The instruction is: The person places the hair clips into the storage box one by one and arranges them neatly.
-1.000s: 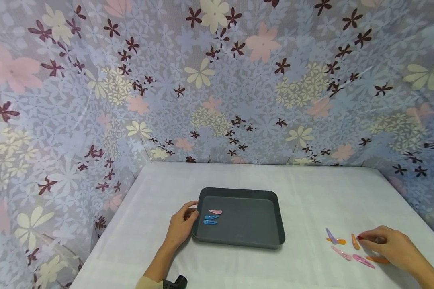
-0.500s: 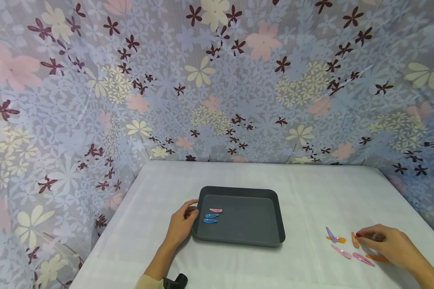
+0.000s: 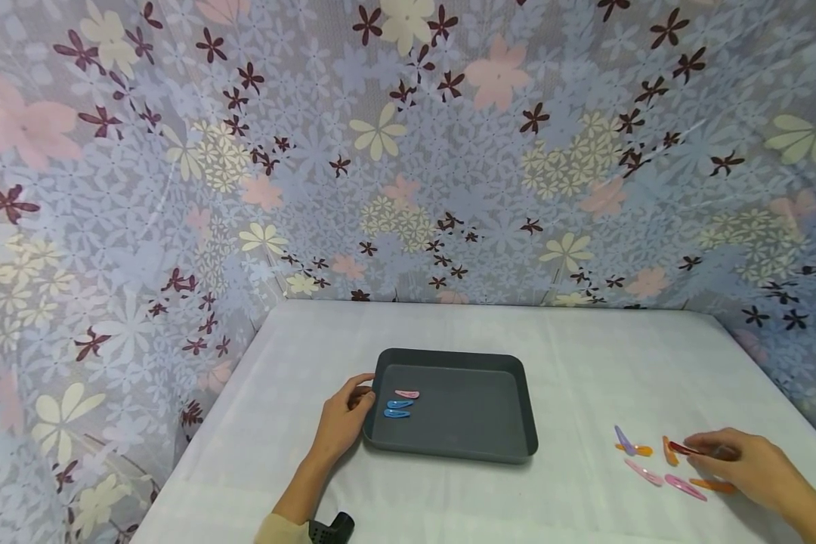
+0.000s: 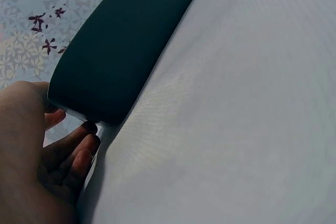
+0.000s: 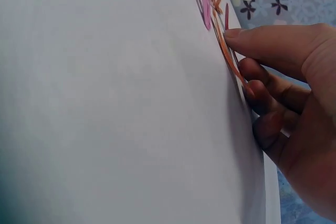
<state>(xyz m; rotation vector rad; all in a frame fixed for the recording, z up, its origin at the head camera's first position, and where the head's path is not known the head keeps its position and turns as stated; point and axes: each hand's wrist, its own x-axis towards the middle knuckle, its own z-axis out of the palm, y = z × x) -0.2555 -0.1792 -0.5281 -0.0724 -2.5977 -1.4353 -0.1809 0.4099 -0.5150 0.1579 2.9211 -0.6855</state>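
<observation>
My right hand pinches a red snap hair clip between thumb and fingertips, low over the table at the right. Around it lie an upright orange clip, another orange clip close under the fingers, a bright pink clip and a pale pink clip. A purple clip lies across an orange clip. At the left side of the dark grey tray my left hand holds the edge; some fingers are hidden. Inside the tray are a pink clip and two blue clips.
A white cloth covers the table, with flowered fabric hanging behind and at the sides. The tray wall fills the upper part of the left wrist view. A black strap is on my left wrist.
The red clip, earlier mostly hidden at my right fingertips, now shows along more of its length. My right hand has shifted slightly right, away from the upright orange clip. The left hand stays at the tray.
</observation>
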